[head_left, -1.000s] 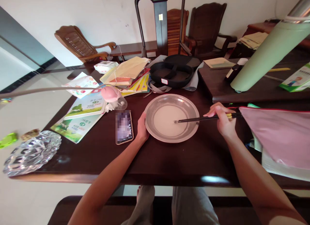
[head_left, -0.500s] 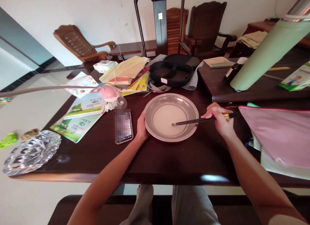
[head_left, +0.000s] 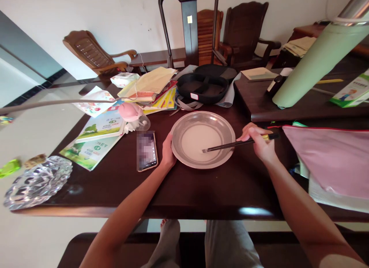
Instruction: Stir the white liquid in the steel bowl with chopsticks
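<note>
Mid-frame on a dark wooden bench (head_left: 207, 193), a round silver metal dish (head_left: 228, 132) holds cloudy whitish liquid (head_left: 198, 137). The left hand (head_left: 168, 152) is curled, holding its left rim; the right hand (head_left: 261, 143) closes around slim black chopsticks (head_left: 225, 145). A hard push could slop liquid toward the tan-cased phone (head_left: 150, 154), centre-left.

The metal dish (head_left: 201, 118) and wooden table (head_left: 219, 193) look glossy.
</note>
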{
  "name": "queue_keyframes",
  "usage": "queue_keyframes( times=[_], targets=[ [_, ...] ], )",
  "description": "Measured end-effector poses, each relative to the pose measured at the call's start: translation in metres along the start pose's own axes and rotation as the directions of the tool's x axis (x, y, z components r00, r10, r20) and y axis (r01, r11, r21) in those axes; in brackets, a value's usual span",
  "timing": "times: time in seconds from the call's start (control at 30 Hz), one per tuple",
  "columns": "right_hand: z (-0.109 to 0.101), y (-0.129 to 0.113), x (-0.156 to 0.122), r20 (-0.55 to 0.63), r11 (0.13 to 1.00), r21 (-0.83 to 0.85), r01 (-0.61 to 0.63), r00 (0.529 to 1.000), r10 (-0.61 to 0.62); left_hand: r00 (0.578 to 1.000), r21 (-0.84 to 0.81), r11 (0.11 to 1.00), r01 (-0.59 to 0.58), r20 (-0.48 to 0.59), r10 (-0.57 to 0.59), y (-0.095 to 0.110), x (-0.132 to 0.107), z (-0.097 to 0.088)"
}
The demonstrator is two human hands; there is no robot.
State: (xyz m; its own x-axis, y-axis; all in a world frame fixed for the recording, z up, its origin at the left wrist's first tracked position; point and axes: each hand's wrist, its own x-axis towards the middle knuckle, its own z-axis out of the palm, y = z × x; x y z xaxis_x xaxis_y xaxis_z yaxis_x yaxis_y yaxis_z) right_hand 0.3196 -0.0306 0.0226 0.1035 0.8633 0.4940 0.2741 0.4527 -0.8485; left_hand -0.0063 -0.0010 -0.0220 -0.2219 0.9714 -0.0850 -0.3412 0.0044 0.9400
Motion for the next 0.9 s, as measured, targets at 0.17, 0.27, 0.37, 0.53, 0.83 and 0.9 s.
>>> queue_keyframes(
  times=[0.17, 0.27, 0.37, 0.53, 0.83, 0.9],
  targets=[
    [0.010, 0.002, -0.003, 0.240, 0.988, -0.091, 0.124, 0.966, -0.099, 1.000, 0.010, 1.000, -0.012, 0.020, 0.012, -0.002, 0.002, -0.001],
    [0.005, 0.005, 0.000, 0.145, 0.989, -0.100, 0.112, 0.985, -0.097, 0.999, 0.007, 1.000, -0.023, 0.027, 0.023, -0.003, 0.002, -0.001],
    [-0.002, 0.005, 0.001, -0.043, 0.998, -0.003, 0.063, 0.997, -0.063, 0.999, 0.020, 0.999, -0.040, 0.027, 0.039, -0.002, 0.002, -0.001],
    [0.005, 0.002, -0.002, 0.082, 0.999, 0.033, 0.017, 0.996, -0.019, 0.998, 0.014, 0.999, -0.031, 0.050, 0.030, 0.000, 0.001, -0.001],
    [-0.001, 0.007, 0.000, -0.074, 0.995, -0.083, 0.050, 0.996, -0.057, 0.998, 0.021, 0.999, -0.040, 0.050, 0.039, -0.002, 0.002, -0.003],
    [-0.002, 0.007, 0.000, -0.095, 0.999, -0.019, 0.036, 0.995, -0.037, 0.998, 0.026, 0.999, -0.045, 0.049, 0.044, -0.002, 0.002, -0.003]
  ],
)
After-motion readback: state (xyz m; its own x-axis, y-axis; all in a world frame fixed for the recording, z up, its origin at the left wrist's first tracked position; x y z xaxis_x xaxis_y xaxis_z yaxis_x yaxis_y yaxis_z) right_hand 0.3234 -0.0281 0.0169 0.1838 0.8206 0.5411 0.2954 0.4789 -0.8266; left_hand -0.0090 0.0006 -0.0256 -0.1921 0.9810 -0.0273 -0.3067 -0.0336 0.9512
